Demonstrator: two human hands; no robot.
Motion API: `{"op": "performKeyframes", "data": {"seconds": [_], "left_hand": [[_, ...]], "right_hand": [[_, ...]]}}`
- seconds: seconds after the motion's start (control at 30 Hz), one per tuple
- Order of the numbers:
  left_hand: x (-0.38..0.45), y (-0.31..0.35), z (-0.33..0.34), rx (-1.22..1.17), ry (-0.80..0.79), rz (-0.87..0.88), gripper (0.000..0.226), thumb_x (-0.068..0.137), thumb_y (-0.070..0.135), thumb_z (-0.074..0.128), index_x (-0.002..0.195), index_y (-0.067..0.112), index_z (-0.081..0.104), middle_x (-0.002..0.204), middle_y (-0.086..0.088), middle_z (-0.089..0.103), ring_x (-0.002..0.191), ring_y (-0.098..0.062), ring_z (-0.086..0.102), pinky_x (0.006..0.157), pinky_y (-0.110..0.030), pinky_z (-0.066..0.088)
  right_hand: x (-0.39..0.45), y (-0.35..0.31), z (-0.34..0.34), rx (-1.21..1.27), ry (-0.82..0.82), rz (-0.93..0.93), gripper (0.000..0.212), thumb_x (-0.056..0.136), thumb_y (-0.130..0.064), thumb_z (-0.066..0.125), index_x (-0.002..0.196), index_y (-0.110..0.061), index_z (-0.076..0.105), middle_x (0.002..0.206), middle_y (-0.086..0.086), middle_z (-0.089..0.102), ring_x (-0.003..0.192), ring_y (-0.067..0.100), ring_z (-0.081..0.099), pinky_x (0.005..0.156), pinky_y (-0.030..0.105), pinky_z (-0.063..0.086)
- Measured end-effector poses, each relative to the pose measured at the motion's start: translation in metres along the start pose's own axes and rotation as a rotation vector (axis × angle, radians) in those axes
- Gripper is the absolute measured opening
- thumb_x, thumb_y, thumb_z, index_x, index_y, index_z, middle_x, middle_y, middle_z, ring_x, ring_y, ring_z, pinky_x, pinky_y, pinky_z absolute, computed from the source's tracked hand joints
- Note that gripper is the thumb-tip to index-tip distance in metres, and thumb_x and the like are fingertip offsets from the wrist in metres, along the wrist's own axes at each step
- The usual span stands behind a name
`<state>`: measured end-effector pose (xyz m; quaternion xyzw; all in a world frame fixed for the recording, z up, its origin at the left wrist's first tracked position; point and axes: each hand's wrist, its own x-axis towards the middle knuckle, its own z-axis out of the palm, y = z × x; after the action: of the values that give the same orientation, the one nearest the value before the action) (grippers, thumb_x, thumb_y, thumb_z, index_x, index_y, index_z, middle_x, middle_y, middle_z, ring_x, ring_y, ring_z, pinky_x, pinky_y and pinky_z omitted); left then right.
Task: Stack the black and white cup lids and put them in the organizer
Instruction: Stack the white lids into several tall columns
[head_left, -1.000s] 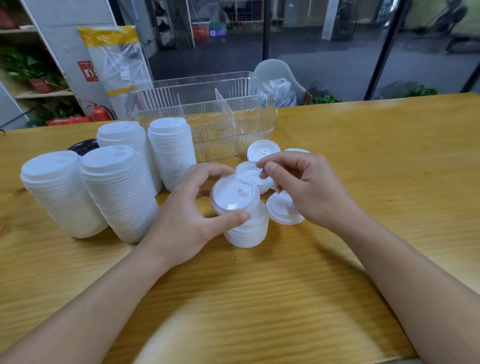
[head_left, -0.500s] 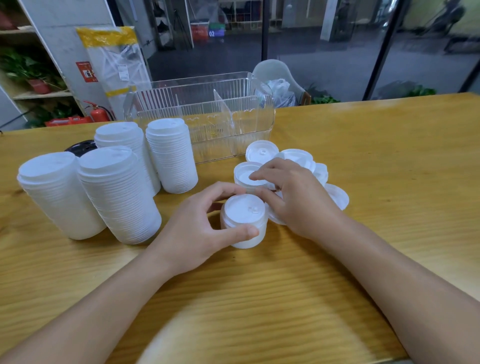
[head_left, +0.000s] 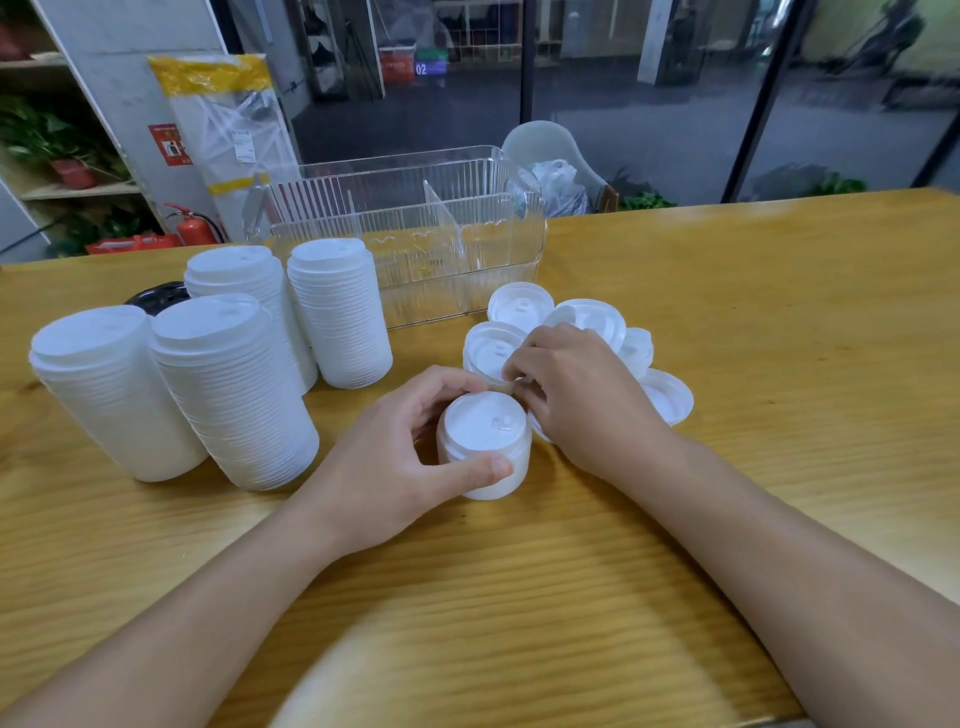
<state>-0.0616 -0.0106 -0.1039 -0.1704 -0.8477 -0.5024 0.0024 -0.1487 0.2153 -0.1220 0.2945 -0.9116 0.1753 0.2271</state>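
My left hand (head_left: 400, 462) grips a short stack of white lids (head_left: 485, 441) that stands on the wooden table (head_left: 779, 312), thumb in front and fingers behind. My right hand (head_left: 576, 395) lies just right of that stack, its curled fingertips pinching the edge of a loose white lid (head_left: 491, 348) behind it. Several more loose white lids (head_left: 587, 314) lie spread around and under the right hand. Several tall stacks of white lids (head_left: 228, 384) stand to the left. A black lid (head_left: 156, 297) peeks out behind them. The clear organizer (head_left: 405, 228) stands at the back.
A clear divider splits the organizer into compartments. Behind the table are a wrapped pack with yellow bands (head_left: 228, 124), a red fire extinguisher (head_left: 195, 228), a chair with a plastic bag (head_left: 558, 171) and a glass wall.
The short stack came down from a tilted, lifted pose onto the table. My right hand dropped from above the stack to the loose lids beside it.
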Motion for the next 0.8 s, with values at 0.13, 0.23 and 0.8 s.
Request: {"op": "performKeyframes", "data": {"seconds": [0.13, 0.23, 0.8], "left_hand": [[-0.001, 0.000, -0.001, 0.006, -0.004, -0.003, 0.060, 0.083, 0.039, 0.095, 0.135, 0.028, 0.067, 0.136, 0.010, 0.075, 0.130, -0.014, 0.070, 0.114, -0.047, 0.054], [-0.001, -0.001, -0.002, 0.002, 0.000, -0.002, 0.060, 0.083, 0.038, 0.095, 0.135, 0.027, 0.067, 0.135, 0.009, 0.075, 0.130, -0.014, 0.070, 0.114, -0.047, 0.054], [0.005, 0.004, -0.004, 0.052, 0.280, 0.138, 0.073, 0.097, 0.029, 0.085, 0.161, 0.038, 0.051, 0.151, 0.017, 0.061, 0.137, -0.014, 0.063, 0.112, -0.030, 0.050]], "right_hand": [[0.002, -0.003, -0.002, -0.016, -0.016, -0.014, 0.009, 0.097, -0.010, 0.070, 0.091, -0.017, 0.071, 0.091, 0.000, 0.065, 0.083, 0.028, 0.055, 0.076, 0.046, 0.041], [0.002, -0.005, -0.004, -0.016, -0.017, -0.015, 0.012, 0.095, -0.010, 0.069, 0.090, -0.019, 0.066, 0.090, -0.002, 0.062, 0.084, 0.026, 0.052, 0.078, 0.046, 0.040], [-0.001, -0.020, -0.055, 1.088, 0.049, 0.352, 0.019, 0.111, -0.014, 0.061, 0.120, -0.009, 0.077, 0.085, 0.005, 0.069, 0.074, 0.011, 0.059, 0.070, 0.022, 0.049]]}}
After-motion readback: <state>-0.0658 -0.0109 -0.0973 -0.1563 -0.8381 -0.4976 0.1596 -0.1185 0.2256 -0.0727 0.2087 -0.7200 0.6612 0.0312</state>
